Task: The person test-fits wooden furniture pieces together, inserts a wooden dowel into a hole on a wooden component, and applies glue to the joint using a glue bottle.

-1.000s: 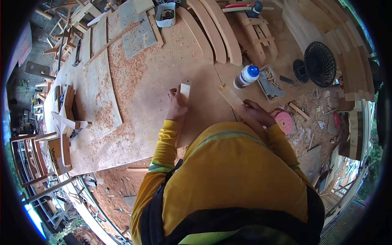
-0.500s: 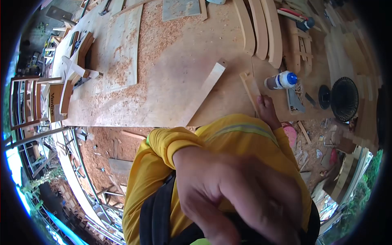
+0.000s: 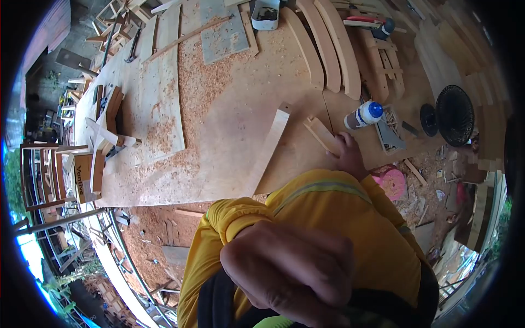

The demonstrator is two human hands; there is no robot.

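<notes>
My left hand [image 3: 290, 268] is raised close to the camera, in front of my chest. Its fingers are curled in, and their tips are hidden, so whatever it may hold cannot be made out. My right hand [image 3: 350, 156] is at the table's near edge, its fingers closed around the end of a short wooden piece [image 3: 321, 134] lying on the tabletop. Left of that piece rests a longer wooden bar [image 3: 272, 147], slanting toward the near edge. A bottle with a blue cap [image 3: 361, 116] lies just beyond my right hand.
Curved wooden slats [image 3: 320, 46] lie at the back right, near a red-and-black tool [image 3: 383, 27]. A black mesh basket [image 3: 455, 115] is at far right. Wood shavings cover the worktable [image 3: 235, 126]. A white container [image 3: 266, 16] stands at the back, a cardboard box [image 3: 82, 175] at left.
My left hand has curled its fingers in and shifted slightly left. My right hand remains on the short wooden piece. The view has tilted, showing more of the table's far side.
</notes>
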